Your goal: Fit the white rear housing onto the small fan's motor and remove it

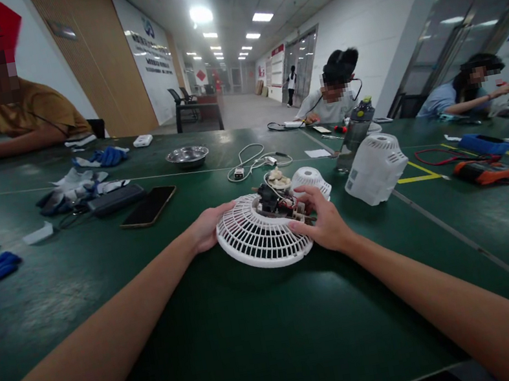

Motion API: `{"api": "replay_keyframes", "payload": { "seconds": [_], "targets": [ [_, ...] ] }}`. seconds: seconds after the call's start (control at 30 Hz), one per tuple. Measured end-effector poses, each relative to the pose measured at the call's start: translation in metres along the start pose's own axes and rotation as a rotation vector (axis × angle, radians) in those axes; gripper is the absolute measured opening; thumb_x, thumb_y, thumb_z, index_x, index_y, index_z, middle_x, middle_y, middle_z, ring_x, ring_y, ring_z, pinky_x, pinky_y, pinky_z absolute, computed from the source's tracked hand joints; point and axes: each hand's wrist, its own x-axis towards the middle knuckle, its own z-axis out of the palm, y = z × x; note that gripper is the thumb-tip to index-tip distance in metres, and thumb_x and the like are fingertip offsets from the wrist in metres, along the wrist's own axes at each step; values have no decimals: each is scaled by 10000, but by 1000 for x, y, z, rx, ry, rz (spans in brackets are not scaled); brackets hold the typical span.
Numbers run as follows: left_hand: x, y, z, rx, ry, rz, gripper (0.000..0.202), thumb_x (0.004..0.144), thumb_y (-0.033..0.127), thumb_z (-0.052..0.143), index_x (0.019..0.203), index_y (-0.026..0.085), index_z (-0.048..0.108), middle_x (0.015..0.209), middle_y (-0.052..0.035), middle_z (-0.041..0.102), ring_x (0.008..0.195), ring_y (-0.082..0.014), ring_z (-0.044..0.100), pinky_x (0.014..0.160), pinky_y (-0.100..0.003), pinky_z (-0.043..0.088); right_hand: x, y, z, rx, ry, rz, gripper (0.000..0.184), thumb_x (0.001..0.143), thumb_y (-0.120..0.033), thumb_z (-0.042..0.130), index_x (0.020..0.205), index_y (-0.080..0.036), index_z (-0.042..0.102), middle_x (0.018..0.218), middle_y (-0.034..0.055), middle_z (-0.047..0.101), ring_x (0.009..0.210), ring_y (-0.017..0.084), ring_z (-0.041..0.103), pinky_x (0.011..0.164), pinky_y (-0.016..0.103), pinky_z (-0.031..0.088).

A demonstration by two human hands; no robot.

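A round white slatted fan grille (257, 237) lies flat on the green table (241, 337), with a small dark motor and circuit board (277, 203) on its far side. My left hand (208, 227) grips the grille's left rim. My right hand (322, 221) holds its right rim, fingers curled over the edge beside the board. Wires run from the motor to a small white part (278, 179) behind it.
A white domed cap (310, 179) and a white housing (375, 168) stand just right of the grille. A black phone (148, 207), gloves (68, 190), a steel bowl (187, 156) and a white cable (254, 163) lie beyond. Other people sit at the far left and far right.
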Motion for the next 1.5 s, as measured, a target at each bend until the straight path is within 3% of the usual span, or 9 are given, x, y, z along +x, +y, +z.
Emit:
{"api": "replay_keyframes", "payload": {
  "seconds": [0.23,0.33,0.47,0.73,0.9,1.0,1.1,1.3,1.5],
  "targets": [
    [2,0,-1,-12,70,15,215,970,173,627,1121,48,716,1064,-190,769,867,-221,772,846,-352,647,2,0,-5,-49,-86,-106,659,854,-501,729,1404,-266,453,1218,103,664,1057,283,660,911,467,535],
    [2,-1,-2,14,83,36,193,953,162,649,1086,42,722,1073,-206,766,878,-234,775,852,-362,648,8,5,-14,-115,167,-121,501,920,-417,630,1378,-256,511,1254,110,644,1131,287,627,954,477,522],
    [2,-2,1,33,104,64,127,933,116,638,991,50,730,955,-180,778,785,-212,773,760,-317,656,15,29,-28,-324,386,-24,632,812,-344,693,1408,-222,522,1376,148,575,1238,342,565,1056,541,466],
    [-2,-4,10,135,217,245,137,881,100,669,1012,101,712,854,-93,759,690,-170,739,649,-267,621,22,74,-33,-239,120,342,917,624,-374,825,1445,-191,461,1069,84,704,952,298,662,950,501,506],
    [1,-8,5,281,289,338,294,899,167,677,1191,134,660,989,-97,752,805,-187,745,695,-287,614,24,47,-25,325,261,620,675,687,-566,731,1249,-241,545,832,18,692,739,230,655,713,365,537],
    [3,-10,1,351,267,359,332,908,223,670,1231,149,652,1064,-113,745,878,-216,746,748,-326,616,23,21,-17,732,158,674,519,828,-681,495,1117,-255,564,843,50,726,745,234,689,677,359,555],
    [3,-10,-2,496,254,406,386,925,287,632,1286,150,635,1147,-137,735,973,-255,740,829,-390,610,19,2,-8,904,141,581,443,845,-635,568,1106,-278,568,920,27,738,790,213,691,734,354,571],
    [-5,-6,-5,1081,250,731,418,953,318,539,1332,184,653,1447,-115,621,1356,-291,553,1185,-506,371,8,-13,3,678,168,285,650,792,-455,793,1333,-323,458,1082,29,725,960,245,688,905,457,582],
    [-16,-4,5,1204,54,869,462,942,256,508,1390,188,598,1377,-107,672,1288,-280,613,1145,-486,430,6,-12,1,423,57,57,830,773,-414,838,1455,-347,369,1154,52,686,1041,277,670,968,536,561]
  ]
}}
